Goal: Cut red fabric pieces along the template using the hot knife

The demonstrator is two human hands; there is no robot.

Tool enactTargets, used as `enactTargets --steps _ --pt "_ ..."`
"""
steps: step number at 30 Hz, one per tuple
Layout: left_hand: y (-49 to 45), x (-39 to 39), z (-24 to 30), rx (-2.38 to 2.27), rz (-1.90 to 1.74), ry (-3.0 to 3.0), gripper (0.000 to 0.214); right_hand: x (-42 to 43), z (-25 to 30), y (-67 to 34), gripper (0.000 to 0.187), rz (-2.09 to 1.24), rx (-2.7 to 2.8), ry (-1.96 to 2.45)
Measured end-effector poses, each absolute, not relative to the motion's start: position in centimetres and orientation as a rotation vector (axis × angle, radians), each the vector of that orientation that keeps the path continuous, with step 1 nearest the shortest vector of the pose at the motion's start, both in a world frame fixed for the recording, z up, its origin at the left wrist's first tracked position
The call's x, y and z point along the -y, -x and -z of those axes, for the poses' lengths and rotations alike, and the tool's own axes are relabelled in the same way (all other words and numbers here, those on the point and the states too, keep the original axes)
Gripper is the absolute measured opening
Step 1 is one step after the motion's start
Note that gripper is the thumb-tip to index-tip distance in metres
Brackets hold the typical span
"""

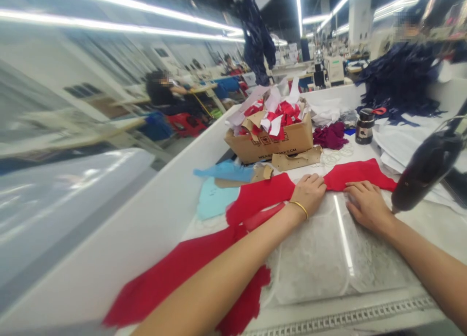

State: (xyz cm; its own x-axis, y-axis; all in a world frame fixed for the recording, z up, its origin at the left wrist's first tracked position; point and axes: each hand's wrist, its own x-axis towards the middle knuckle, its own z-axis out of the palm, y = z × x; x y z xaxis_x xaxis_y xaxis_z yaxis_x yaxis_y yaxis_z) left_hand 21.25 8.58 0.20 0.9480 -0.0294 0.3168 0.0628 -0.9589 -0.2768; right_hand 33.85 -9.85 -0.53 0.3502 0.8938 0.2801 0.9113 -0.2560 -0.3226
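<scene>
A strip of red fabric (359,174) lies across the far part of the worktable and runs under both hands. My left hand (309,190), a gold bangle at its wrist, has its fingers bent together over the strip and grips it. On the strip's near edge rests my right hand (367,202), fingers laid flat and thumb apart. More red fabric pieces (182,273) spread to the left, partly hidden beneath my left forearm. Close to my right wrist is the dark body of a machine or tool (428,161), its lower tip near the table.
A cardboard box (273,144) heaped with red and white scraps stands behind the strip. Light blue pieces (217,197), maroon cloth (330,135) and a dark jar (365,127) lie around it. A measuring tape (350,319) lines the front edge. People sit farther back.
</scene>
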Motion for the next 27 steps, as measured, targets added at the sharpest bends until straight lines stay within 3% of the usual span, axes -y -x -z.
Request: enactTargets --steps 12,19,23,24,27 --pt "-16.0 -3.9 -2.4 -0.145 0.506 2.850 0.030 9.9 -0.3 -33.6 0.014 0.018 1.674 2.016" --pt "-11.9 -3.2 -2.9 0.107 0.493 3.089 0.018 10.2 0.2 -32.6 0.017 -0.182 1.801 1.724" --pt "-12.2 -2.3 -2.2 0.227 0.500 3.099 0.058 10.3 0.2 -31.8 0.023 -0.220 1.832 1.653" --pt "-12.5 -1.9 -2.0 0.232 0.522 3.076 0.055 10.4 0.1 -31.6 0.027 -0.241 1.837 1.633" --pt "-13.0 -0.9 -1.8 0.160 0.583 3.021 0.015 10.6 -0.6 -31.2 0.040 -0.349 1.817 1.557"
